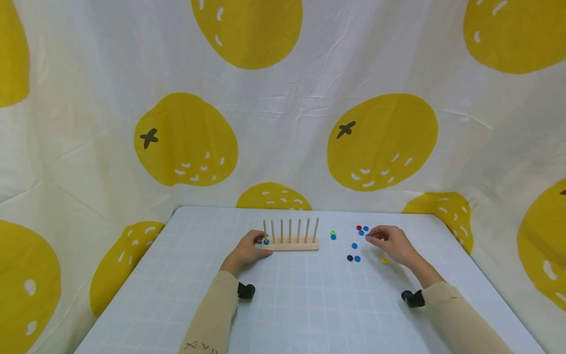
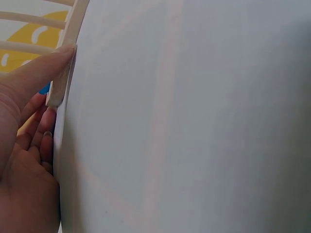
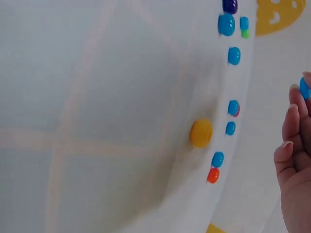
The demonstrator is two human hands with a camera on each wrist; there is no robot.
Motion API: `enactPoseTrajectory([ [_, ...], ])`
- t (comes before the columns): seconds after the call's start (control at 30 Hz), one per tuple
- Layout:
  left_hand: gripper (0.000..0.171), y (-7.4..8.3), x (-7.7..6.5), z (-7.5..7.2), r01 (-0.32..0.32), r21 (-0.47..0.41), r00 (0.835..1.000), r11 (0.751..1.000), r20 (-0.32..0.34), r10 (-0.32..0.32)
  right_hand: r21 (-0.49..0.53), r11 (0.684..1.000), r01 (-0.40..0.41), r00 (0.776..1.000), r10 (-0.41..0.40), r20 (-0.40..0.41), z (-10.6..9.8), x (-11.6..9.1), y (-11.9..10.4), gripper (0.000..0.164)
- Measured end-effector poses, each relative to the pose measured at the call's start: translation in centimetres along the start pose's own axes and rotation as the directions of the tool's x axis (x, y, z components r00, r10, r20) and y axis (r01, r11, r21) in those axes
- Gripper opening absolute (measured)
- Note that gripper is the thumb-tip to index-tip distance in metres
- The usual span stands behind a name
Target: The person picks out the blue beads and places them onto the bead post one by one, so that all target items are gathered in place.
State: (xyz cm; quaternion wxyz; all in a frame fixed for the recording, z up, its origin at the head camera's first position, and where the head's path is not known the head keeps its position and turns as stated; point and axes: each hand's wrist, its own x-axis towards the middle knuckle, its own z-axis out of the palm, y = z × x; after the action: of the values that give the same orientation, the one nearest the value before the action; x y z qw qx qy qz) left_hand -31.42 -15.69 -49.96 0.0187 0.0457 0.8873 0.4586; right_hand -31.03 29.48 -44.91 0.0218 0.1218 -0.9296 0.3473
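Curtain (image 1: 283, 152): white with big yellow fruit, hanging behind and at both sides.
Table (image 1: 318, 305): pale cloth with a faint grid.
Sleeves (image 1: 216, 305): beige, one on each forearm.
Rack (image 1: 292, 247): wooden, left of centre near the table's far edge, seven upright pegs in a row.
Right hand (image 1: 395, 244): raised to the right of the rack, thumb and fingertips closed in a pinch on a blue bead (image 3: 304, 88).
Left hand (image 1: 246, 249): closed round the rack's left end, thumb on the front of the base, fingers behind.
Wrist cameras (image 1: 246, 291): black, one below each hand.
Threaded bead (image 1: 266, 242): blue, low on the leftmost peg.
Green bead (image 1: 333, 232): touching a blue one, just right of the rack.
Purple bead (image 1: 350, 257): beside another blue.
Yellow bead (image 1: 384, 260): alone, nearer the person than the right hand.
Red bead (image 1: 359, 227): near two blues, at the far side.
Orange bead (image 3: 213, 175): touching a blue in the right wrist view.
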Motion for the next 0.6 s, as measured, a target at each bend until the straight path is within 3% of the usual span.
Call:
enactPoseTrajectory([
  [0.3,0.059,-0.4,0.2,0.2,0.006,-0.005,1.000,1.000,0.006,-0.006,-0.008,0.996,0.090,0.992,-0.090,-0.083,1.3,-0.1,-1.8,0.024],
  [0.6,0.059,-0.5,0.3,0.1,0.000,-0.028,1.000,1.000,0.010,0.000,0.005,0.990,0.144,0.983,-0.142,-0.113,2.1,-0.1,-3.7,0.023],
])
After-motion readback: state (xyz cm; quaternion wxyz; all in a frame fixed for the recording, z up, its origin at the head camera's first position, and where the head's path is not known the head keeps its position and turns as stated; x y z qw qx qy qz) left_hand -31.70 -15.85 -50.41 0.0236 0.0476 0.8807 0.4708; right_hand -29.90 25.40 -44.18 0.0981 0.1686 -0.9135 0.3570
